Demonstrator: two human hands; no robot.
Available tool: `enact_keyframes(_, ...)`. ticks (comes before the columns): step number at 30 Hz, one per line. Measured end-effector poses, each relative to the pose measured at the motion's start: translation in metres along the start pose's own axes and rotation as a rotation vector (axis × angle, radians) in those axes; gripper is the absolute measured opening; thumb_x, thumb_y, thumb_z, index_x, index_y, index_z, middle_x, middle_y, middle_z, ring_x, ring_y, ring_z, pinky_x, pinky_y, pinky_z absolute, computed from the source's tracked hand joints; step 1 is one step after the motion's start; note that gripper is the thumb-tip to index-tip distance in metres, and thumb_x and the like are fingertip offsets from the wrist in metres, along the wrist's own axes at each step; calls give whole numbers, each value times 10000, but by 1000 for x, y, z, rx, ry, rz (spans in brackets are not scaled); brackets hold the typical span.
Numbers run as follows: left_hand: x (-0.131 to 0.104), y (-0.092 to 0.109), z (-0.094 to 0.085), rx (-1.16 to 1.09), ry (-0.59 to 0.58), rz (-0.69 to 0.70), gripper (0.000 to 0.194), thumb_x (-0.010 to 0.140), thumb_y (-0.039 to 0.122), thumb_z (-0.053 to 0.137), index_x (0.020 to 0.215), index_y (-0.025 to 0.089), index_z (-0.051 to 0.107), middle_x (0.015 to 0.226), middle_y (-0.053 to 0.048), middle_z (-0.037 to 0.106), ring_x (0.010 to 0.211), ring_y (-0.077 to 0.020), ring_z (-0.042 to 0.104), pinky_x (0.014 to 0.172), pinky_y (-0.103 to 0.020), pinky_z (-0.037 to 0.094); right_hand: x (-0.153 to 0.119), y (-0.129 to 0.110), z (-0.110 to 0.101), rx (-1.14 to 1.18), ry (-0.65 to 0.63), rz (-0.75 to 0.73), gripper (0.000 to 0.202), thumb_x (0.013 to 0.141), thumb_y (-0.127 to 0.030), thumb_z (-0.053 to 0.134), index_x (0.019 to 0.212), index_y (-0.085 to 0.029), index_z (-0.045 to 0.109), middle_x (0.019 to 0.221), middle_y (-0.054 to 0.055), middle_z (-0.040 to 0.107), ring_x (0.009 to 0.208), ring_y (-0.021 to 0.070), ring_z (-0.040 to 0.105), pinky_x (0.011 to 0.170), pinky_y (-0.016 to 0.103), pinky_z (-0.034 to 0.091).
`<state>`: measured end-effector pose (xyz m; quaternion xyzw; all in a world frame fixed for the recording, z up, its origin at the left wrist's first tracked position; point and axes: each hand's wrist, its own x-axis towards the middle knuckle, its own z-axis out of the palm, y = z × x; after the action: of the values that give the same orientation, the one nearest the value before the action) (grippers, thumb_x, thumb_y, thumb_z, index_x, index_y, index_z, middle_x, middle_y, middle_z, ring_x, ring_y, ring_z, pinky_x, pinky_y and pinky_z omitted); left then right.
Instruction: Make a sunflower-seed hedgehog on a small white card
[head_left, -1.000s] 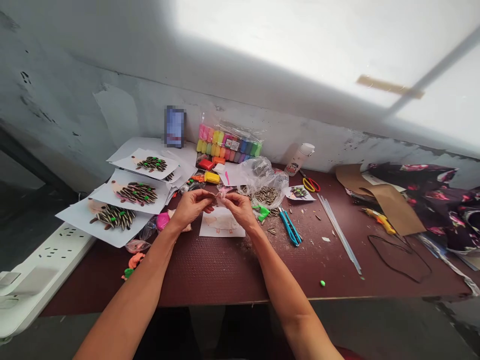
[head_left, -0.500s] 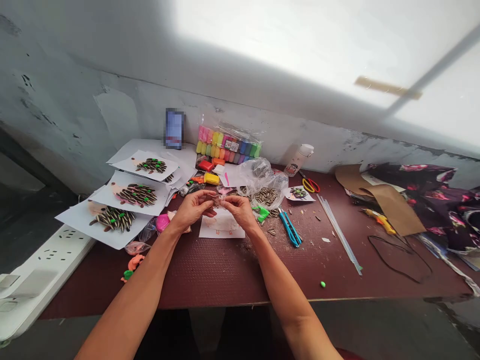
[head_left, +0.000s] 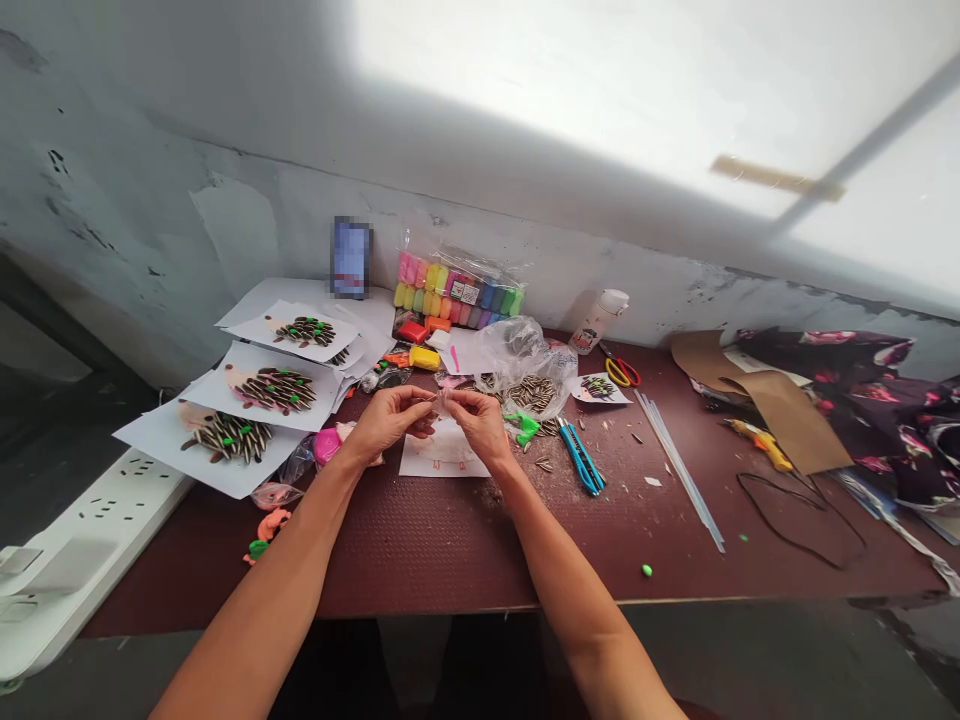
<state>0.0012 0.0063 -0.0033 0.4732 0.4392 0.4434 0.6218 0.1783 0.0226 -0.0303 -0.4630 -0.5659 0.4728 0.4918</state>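
My left hand (head_left: pixel 391 418) and my right hand (head_left: pixel 476 418) meet at the fingertips above a white sheet with an orange drawing (head_left: pixel 442 460). Both are pinched around something small and clear, too small to make out. Right of them, striped seeds (head_left: pixel 531 393) lie in and around a clear plastic bag (head_left: pixel 517 345). Green clay (head_left: pixel 525 428) sits beside my right hand. Left of my left hand is a pink clay lump (head_left: pixel 326 446). Yellow clay (head_left: pixel 424 358) and red clay (head_left: pixel 412 332) rest behind the hands.
Sheets with seed hedgehogs (head_left: pixel 270 390) are stacked at left, near a power strip (head_left: pixel 97 540). A blue cutter (head_left: pixel 581 458), scissors (head_left: pixel 622 371), clear sticks (head_left: pixel 682 475), a bottle (head_left: pixel 598 320) and a yellow glue gun (head_left: pixel 765 443) lie or stand to the right. Packed clay (head_left: pixel 459 290) leans behind.
My fingertips have shifted slightly, and the fingers of my left hand have straightened a little. Both hands stay together over the sheet.
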Motion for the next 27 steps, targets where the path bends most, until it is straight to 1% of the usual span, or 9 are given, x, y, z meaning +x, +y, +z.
enact_keyframes(4,1,-1,2,25,16,23,553,637,653,846,789,152,671,680,-12,691,546,-150,670,573,-320,616,-1,-4,1,12,-54,22,237,739,-402,781,848,-192,796,836,40,771,741,171,657,721,292,527)
enact_keyframes(9,2,-1,3,109,43,53,546,656,669,819,748,163,636,655,-14,666,515,-166,664,434,-249,504,-3,-8,3,40,-73,-3,197,725,-370,807,756,-188,740,747,10,711,669,133,604,658,252,484)
enact_keyframes(11,2,0,3,127,37,51,538,663,666,812,727,164,630,635,-12,655,510,-165,659,426,-241,489,-3,-6,4,50,-81,-1,216,725,-385,813,760,-184,740,752,13,716,668,135,607,659,253,485)
enact_keyframes(14,1,0,2,164,18,34,533,673,665,803,697,165,622,604,-9,647,499,-158,649,431,-237,485,-4,-2,4,27,-83,-5,256,748,-421,803,835,-182,771,812,34,750,692,149,628,676,267,499)
enact_keyframes(17,2,-3,1,203,14,36,540,679,682,785,685,168,615,595,-11,650,495,-156,645,440,-237,489,-6,0,5,-110,-63,-71,206,802,-384,777,881,-193,790,841,37,760,697,147,616,675,265,485)
enact_keyframes(21,5,-9,1,272,27,60,571,691,728,735,672,171,613,580,-12,629,487,-167,649,424,-240,482,-10,-5,4,-395,-38,-206,86,857,-272,749,901,-218,800,829,21,745,701,141,596,683,262,453)
enact_keyframes(24,5,-10,2,317,45,94,591,707,759,693,654,177,602,563,-2,598,477,-176,650,409,-246,483,-13,-11,6,-573,-30,-285,72,887,-239,727,905,-230,795,813,13,722,709,139,602,701,260,445)
enact_keyframes(27,4,-8,5,343,49,120,601,730,770,662,638,180,597,550,0,586,465,-175,646,394,-239,470,-15,-14,8,-682,-18,-347,82,908,-224,701,898,-228,782,801,10,699,716,137,601,710,253,433)
